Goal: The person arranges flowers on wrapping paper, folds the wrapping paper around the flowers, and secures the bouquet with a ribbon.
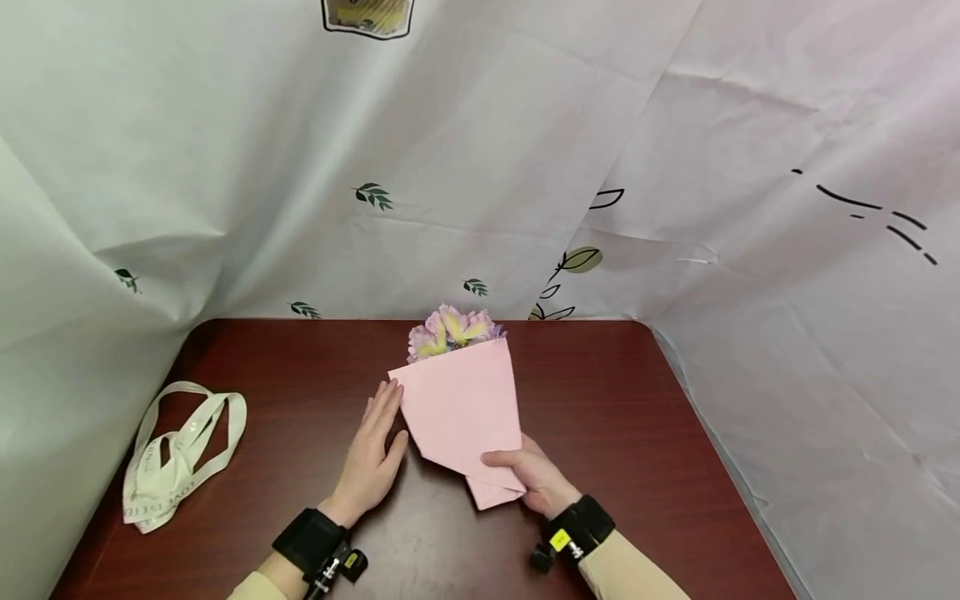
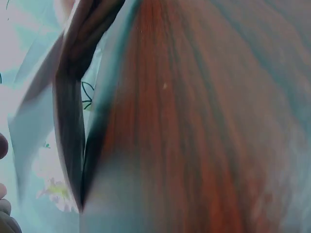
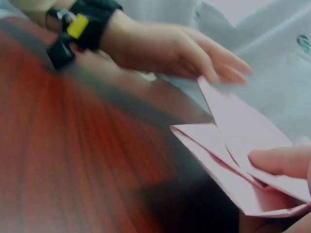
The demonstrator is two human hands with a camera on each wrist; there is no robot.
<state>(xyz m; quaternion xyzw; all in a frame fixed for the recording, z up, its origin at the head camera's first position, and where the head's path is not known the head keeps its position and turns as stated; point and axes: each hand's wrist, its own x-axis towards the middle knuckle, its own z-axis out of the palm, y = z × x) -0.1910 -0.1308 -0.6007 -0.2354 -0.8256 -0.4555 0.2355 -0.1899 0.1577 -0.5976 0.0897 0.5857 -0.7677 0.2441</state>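
Pink paper wrap (image 1: 463,408) was between the two hands, folded over into a cone. Purple-and-yellow flowers (image 1: 453,329) poked out of its wide end, beyond both hands; a narrow flap stuck out at the near end, just beside the right hand. Couldn't tell if the wrap rested on the desk.

Right hand (image 1: 542,477) pinched the lower right edge, thumb flat on the front, fingers behind; forearm came in from the near right. Left hand (image 1: 369,467) held nothing: fingers straight and pointing away from the body, thumb spread, fingertips at the upper left corner of the wrap. Contact there unclear. Black wristbands (image 1: 310,542) on both wrists, pale sleeves (image 1: 633,571) behind them.

White printed strap (image 1: 150,496) lay looped in a heap, well left of the left hand. Desk (image 1: 600,400) under the hands was dark reddish-brown, wood-grained, rounded far corners. Past it and to both sides hung pale, creased sheeting (image 1: 480,125) with leaf prints.
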